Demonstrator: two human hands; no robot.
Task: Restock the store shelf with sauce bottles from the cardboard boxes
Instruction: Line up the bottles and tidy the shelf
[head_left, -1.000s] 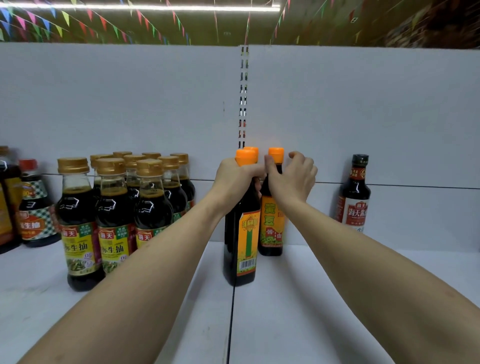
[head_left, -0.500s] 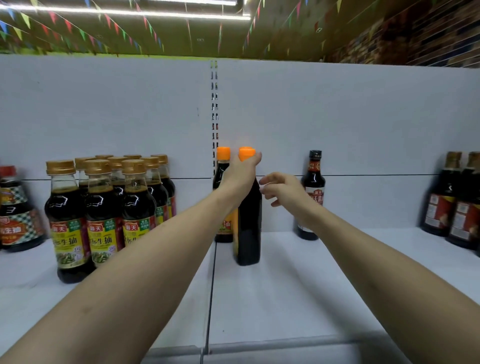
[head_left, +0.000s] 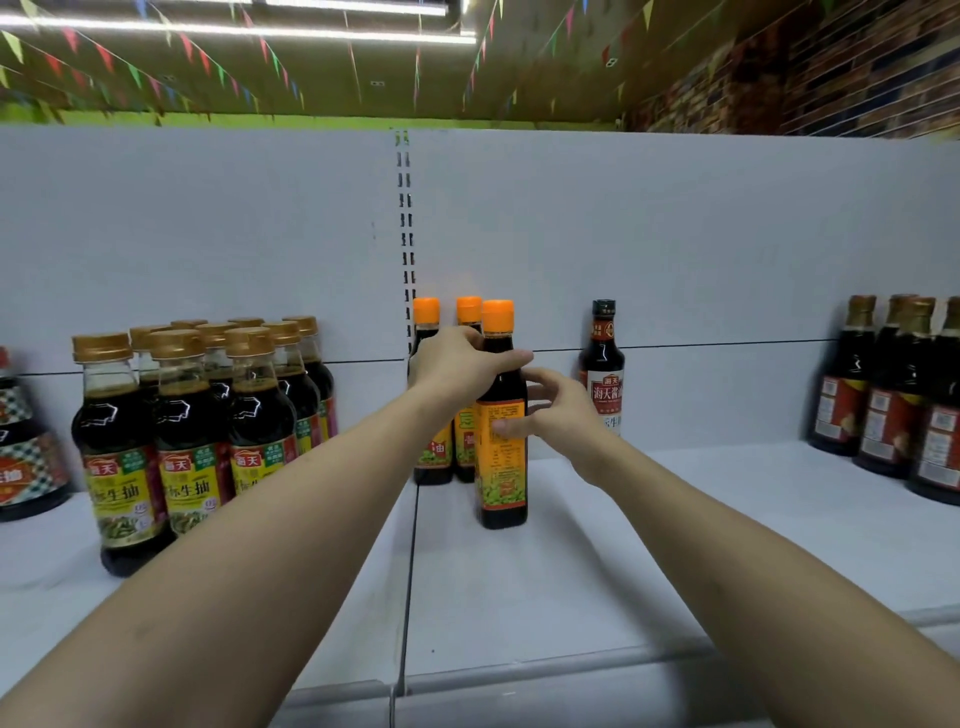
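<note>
Three dark glass sauce bottles with orange caps and yellow-orange labels stand upright mid-shelf, close to the slotted seam in the back panel.

Head view:
- The far pair (head_left: 426, 312) sits side by side. The near bottle (head_left: 501, 467) stands just in front and to their right on the white shelf (head_left: 571, 571), long axis vertical.
- Left hand (head_left: 462, 366) curls round the near bottle's shoulder from the left, thumb across its front.
- Right hand (head_left: 563, 410) is loose, fingers spread, one fingertip (head_left: 506, 429) on the label, not gripping.
- The left hand has control, so any seating push likely runs away from the person, toward the far pair.
- The near bottle's print is too fine to read.
- Gold-capped bottles (head_left: 187, 441) at left read "海天" and "生抽".
- The black-capped bottle (head_left: 602, 364) at right reads "海天酱油".
</note>
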